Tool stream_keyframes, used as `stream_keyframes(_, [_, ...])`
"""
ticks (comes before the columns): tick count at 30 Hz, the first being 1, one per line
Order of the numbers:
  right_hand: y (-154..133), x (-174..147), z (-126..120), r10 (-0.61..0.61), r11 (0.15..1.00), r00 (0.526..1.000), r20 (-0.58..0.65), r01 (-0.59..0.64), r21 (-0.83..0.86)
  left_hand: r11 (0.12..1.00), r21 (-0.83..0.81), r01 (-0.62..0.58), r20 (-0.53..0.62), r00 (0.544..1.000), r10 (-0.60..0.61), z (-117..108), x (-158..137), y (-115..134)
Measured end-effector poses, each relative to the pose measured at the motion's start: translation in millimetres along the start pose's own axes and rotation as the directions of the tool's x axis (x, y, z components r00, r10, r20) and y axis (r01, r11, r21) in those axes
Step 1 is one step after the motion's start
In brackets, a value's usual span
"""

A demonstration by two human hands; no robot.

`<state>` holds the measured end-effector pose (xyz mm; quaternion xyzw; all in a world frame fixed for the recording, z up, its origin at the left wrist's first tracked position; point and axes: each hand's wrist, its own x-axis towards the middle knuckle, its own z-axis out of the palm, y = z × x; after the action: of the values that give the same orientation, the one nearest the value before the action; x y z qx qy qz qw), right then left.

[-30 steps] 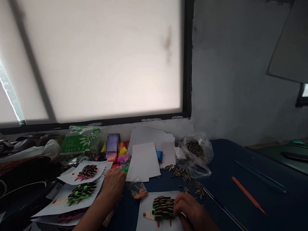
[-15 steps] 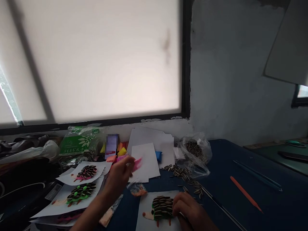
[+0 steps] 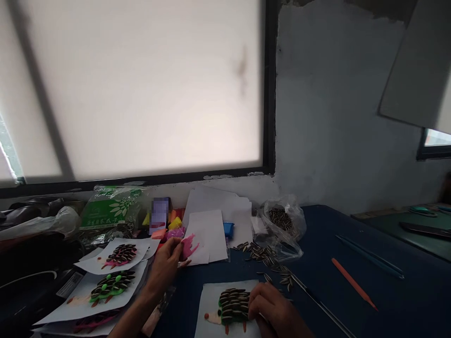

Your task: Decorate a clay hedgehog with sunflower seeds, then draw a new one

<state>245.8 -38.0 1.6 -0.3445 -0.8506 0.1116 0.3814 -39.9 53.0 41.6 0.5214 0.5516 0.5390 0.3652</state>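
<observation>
Left hand (image 3: 165, 267) pinches a thin pink piece (image 3: 189, 248), clay or wrapper, beside loose white sheets (image 3: 207, 225). Right hand (image 3: 273, 307) curls narrowly against the right side of a hedgehog figure (image 3: 234, 305); whether it grips a seed cannot be told.

Beneath everything spreads a dark blue table (image 3: 317, 263). On the left lies a stack of paper cards (image 3: 132, 293) bearing seed-backed hedgehogs that look complete. Beyond the right hand sits a clear plastic bag (image 3: 298, 225) of sunflower seeds, with a loose seed heap (image 3: 262, 253) just in front.

The touched hedgehog lies on a white card (image 3: 206, 295) near the person and seems well advanced: rows of seeds cover most of its green body, and brown legs (image 3: 244, 327), a reddish nose (image 3: 206, 316) and a dark eye (image 3: 219, 312) are on. Little appears left, though fingers hide the rear.
</observation>
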Motion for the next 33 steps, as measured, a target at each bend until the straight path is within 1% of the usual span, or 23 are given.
stream_keyframes(2, [0,0,0,0.018,1.0,1.0,-0.002,-0.018,0.008,0.996,-0.09,0.006,0.051,0.999,-0.001,-3,-5,10])
stream_keyframes(5, [2,-1,-1,0.045,0.997,0.999,-0.022,-0.044,0.069,0.977,-0.198,0.074,0.177,0.983,-0.039,4,-17,18])
stream_keyframes(7, [2,1,-4,0.128,0.98,0.991,-0.03,-0.122,0.155,0.96,-0.251,0.125,0.281,0.958,-0.052,13,-28,20])
stream_keyframes(8, [0,4,-7,0.193,0.961,0.981,-0.018,-0.186,0.206,0.95,-0.279,0.14,0.32,0.946,-0.045,19,-33,21])
stream_keyframes(9, [-3,8,-11,0.264,0.931,0.964,0.002,-0.256,0.26,0.94,-0.304,0.155,0.355,0.934,-0.04,24,-37,21])
stream_keyframes(11, [-12,21,-20,0.395,0.846,0.915,0.082,-0.397,0.356,0.923,-0.34,0.181,0.412,0.911,-0.027,33,-43,23])
stream_keyframes(12, [-17,31,-24,0.428,0.804,0.897,0.114,-0.435,0.406,0.917,-0.35,0.192,0.436,0.9,-0.022,37,-44,25])
stream_keyframes(13, [-22,41,-28,0.427,0.76,0.888,0.172,-0.455,0.464,0.912,-0.358,0.199,0.455,0.89,-0.016,40,-44,27])
stream_keyframes(14, [-27,51,-30,0.409,0.723,0.889,0.204,-0.452,0.521,0.909,-0.365,0.203,0.469,0.883,-0.009,43,-43,30])
stream_keyframes(16, [-32,72,-33,0.369,0.683,0.902,0.224,-0.427,0.593,0.902,-0.382,0.201,0.478,0.879,0.006,49,-41,36])
stream_keyframes(17, [-33,81,-33,0.365,0.685,0.908,0.207,-0.412,0.601,0.899,-0.393,0.196,0.474,0.881,0.015,52,-40,39])
stream_keyframes(18, [-33,88,-34,0.371,0.708,0.915,0.159,-0.389,0.589,0.896,-0.402,0.187,0.465,0.885,0.024,55,-39,41])
stream_keyframes(19, [-32,94,-33,0.373,0.712,0.918,0.133,-0.375,0.593,0.896,-0.407,0.176,0.454,0.89,0.032,56,-39,43])
stream_keyframes(21, [-29,100,-33,0.37,0.719,0.923,0.111,-0.36,0.594,0.903,-0.402,0.151,0.432,0.901,0.042,57,-40,45])
stream_keyframes(23, [-27,101,-34,0.361,0.706,0.925,0.12,-0.355,0.613,0.913,-0.384,0.136,0.411,0.911,0.037,55,-41,43])
stream_keyframes(27, [-23,95,-35,0.365,0.687,0.921,0.134,-0.364,0.629,0.928,-0.342,0.146,0.397,0.918,0.002,51,-41,35])
stream_keyframes(33, [-22,90,-33,0.371,0.694,0.912,0.176,-0.398,0.6,0.938,-0.308,0.159,0.437,0.899,-0.009,54,-41,27])
